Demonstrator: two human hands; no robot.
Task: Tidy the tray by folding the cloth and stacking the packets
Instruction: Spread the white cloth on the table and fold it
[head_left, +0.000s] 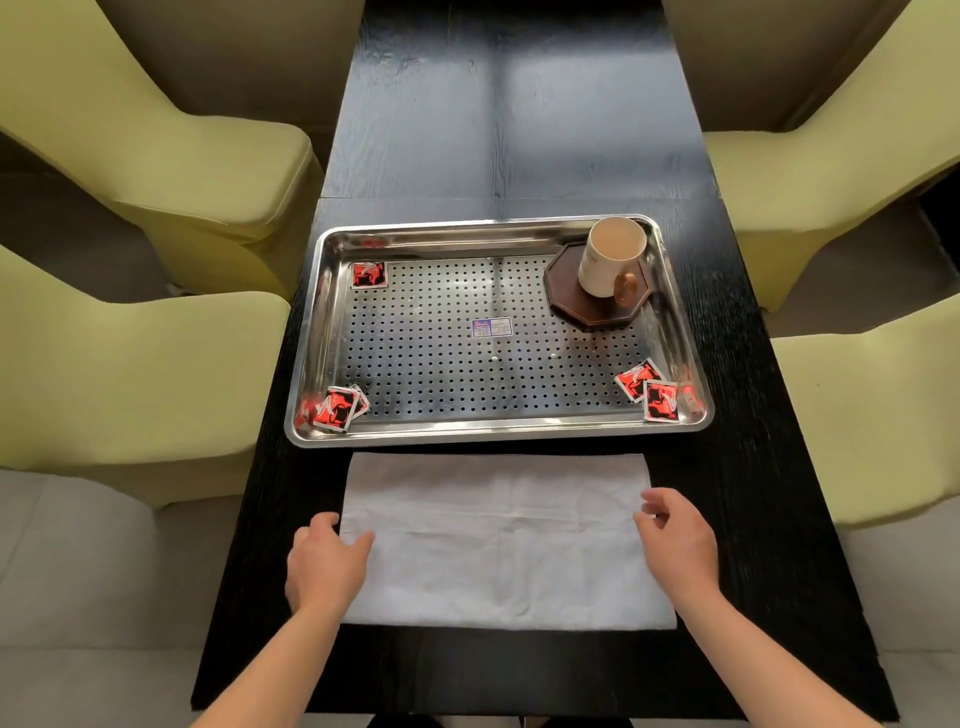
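A white cloth (498, 540) lies flat on the black table (519, 130), just in front of a perforated steel tray (311, 332). My left hand (324, 564) rests at the cloth's left edge, thumb on the fabric, fingers spread. My right hand (675, 540) hovers over the right edge with fingers loosely curled and apart, holding nothing. Red-and-black packets sit in the tray's corners: one at the far left (369, 274), a small pile at the near left (337, 408), two at the near right (649, 389).
A white mug (610, 262) with a brown handle stands on a dark octagonal coaster (569, 296) in the tray's far right corner. A blue sticker (491, 327) marks the tray's middle. Yellow-green chairs (171, 156) flank both sides of the table.
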